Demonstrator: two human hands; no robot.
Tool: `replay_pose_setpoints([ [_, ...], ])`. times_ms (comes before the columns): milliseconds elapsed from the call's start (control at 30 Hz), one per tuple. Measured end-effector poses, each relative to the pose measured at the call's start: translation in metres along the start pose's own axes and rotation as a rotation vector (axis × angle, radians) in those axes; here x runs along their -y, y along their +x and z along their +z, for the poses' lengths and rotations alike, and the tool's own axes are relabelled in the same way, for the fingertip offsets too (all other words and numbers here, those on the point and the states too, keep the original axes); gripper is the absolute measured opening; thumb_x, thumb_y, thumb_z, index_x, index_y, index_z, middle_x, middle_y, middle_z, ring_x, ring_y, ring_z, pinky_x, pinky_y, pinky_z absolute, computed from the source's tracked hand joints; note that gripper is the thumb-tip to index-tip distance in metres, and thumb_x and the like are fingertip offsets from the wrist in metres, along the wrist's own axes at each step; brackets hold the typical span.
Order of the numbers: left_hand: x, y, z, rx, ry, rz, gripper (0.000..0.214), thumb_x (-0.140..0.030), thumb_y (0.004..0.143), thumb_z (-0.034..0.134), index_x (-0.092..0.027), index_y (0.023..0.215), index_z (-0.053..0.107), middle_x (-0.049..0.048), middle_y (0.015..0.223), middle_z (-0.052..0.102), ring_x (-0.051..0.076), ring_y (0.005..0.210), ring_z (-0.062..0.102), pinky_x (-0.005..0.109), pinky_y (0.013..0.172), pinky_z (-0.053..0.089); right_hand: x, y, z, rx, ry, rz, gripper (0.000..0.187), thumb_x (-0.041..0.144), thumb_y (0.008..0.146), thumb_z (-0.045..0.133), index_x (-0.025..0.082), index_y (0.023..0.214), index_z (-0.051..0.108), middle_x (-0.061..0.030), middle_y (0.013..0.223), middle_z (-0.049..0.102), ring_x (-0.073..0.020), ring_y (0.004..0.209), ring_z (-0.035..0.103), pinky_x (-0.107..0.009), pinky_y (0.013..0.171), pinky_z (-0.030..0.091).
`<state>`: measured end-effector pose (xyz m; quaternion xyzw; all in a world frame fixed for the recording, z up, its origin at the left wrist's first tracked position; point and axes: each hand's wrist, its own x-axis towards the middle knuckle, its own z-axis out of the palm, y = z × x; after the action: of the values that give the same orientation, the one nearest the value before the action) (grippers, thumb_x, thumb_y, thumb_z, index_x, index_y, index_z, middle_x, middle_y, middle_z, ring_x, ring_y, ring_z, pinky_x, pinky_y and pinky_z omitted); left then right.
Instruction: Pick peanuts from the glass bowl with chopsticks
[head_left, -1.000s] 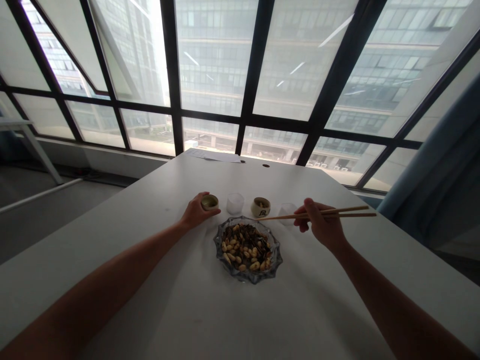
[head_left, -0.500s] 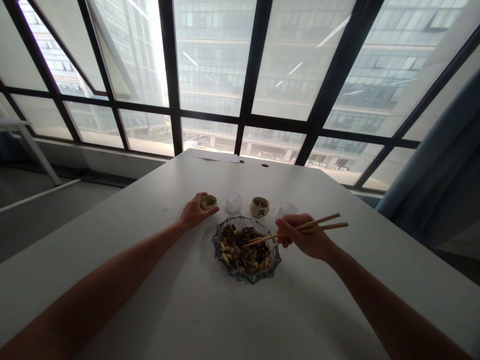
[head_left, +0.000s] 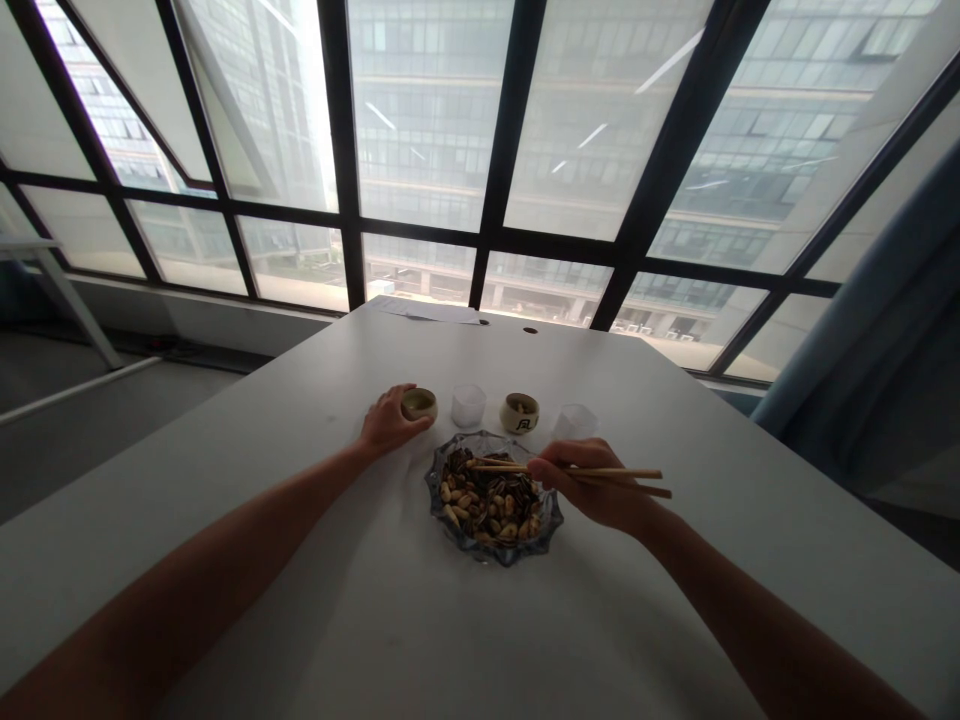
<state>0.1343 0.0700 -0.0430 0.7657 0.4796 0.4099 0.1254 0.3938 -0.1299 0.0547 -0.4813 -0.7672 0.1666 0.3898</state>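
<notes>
My left hand is curled around the left side of a small greenish teacup standing on the table. In my right hand is a pair of wooden chopsticks, their tips over the far left part of a scalloped glass bowl. Mixed nuts and seeds fill that bowl. A small pale bit seems to sit at the chopstick tips, too small to name. Behind the bowl stand a clear plastic cup, a teacup with a dark character holding some pieces, and another clear cup.
The white table reaches to a wall of dark-framed windows. Sheets of paper lie at its far edge, near two round holes. A blue curtain hangs on the right.
My right hand has shifted left, and the chopstick tips have risen from the middle of the nuts toward the bowl's far left. My left hand stays at the teacup.
</notes>
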Motion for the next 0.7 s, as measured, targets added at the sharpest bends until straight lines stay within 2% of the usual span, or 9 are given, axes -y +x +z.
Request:
replay_pose_setpoints([
  [133, 0.002, 0.001, 0.002, -0.004, -0.012, 0.01, 0.062, -0.045, 0.065, 0.076, -0.023, 0.12, 0.059, 0.0105, 0.12, 0.066, 0.033, 0.112, 0.062, 0.047, 0.097, 0.049, -0.001, -0.003, 0.0, 0.008, -0.014, -0.007, 0.042, 0.047, 0.091, 0.059, 0.021, 0.059, 0.067, -0.0006, 0.05, 0.062, -0.0114, 0.043, 0.053, -0.023, 0.043, 0.04],
  [233, 0.001, 0.001, 0.002, 0.005, -0.019, -0.024, 0.066, -0.051, 0.065, 0.076, -0.021, 0.121, 0.058, 0.0116, 0.118, 0.067, 0.033, 0.109, 0.063, 0.046, 0.095, 0.049, -0.006, -0.004, 0.001, -0.012, 0.065, 0.053, 0.044, 0.05, 0.09, 0.06, 0.019, 0.06, 0.068, -0.0031, 0.052, 0.065, -0.0129, 0.044, 0.058, -0.023, 0.043, 0.045],
  [400, -0.002, 0.001, -0.001, 0.045, -0.064, -0.048, 0.062, -0.057, 0.065, 0.076, -0.021, 0.113, 0.061, 0.0087, 0.107, 0.069, 0.028, 0.099, 0.065, 0.042, 0.089, 0.052, -0.017, 0.003, -0.001, -0.231, 0.395, 0.312, 0.05, 0.065, 0.077, 0.068, 0.017, 0.062, 0.066, -0.005, 0.049, 0.066, -0.0134, 0.036, 0.057, -0.023, 0.035, 0.045],
  [533, -0.001, 0.001, -0.001, -0.044, -0.052, 0.118, 0.067, -0.046, 0.061, 0.082, -0.02, 0.117, 0.057, 0.0102, 0.116, 0.066, 0.03, 0.108, 0.061, 0.044, 0.097, 0.048, -0.025, 0.009, -0.005, -0.278, 0.56, 0.445, 0.052, 0.067, 0.064, 0.077, 0.016, 0.062, 0.065, -0.006, 0.047, 0.065, -0.0131, 0.033, 0.055, -0.022, 0.031, 0.043],
  [700, -0.004, -0.003, -0.003, -0.118, -0.001, 0.345, 0.068, -0.035, 0.064, 0.083, -0.021, 0.124, 0.053, 0.0114, 0.126, 0.062, 0.031, 0.117, 0.055, 0.045, 0.103, 0.045, -0.029, 0.01, -0.008, -0.302, 0.615, 0.473, 0.052, 0.065, 0.061, 0.08, 0.015, 0.061, 0.065, -0.0062, 0.046, 0.065, -0.0121, 0.032, 0.053, -0.021, 0.031, 0.042],
])
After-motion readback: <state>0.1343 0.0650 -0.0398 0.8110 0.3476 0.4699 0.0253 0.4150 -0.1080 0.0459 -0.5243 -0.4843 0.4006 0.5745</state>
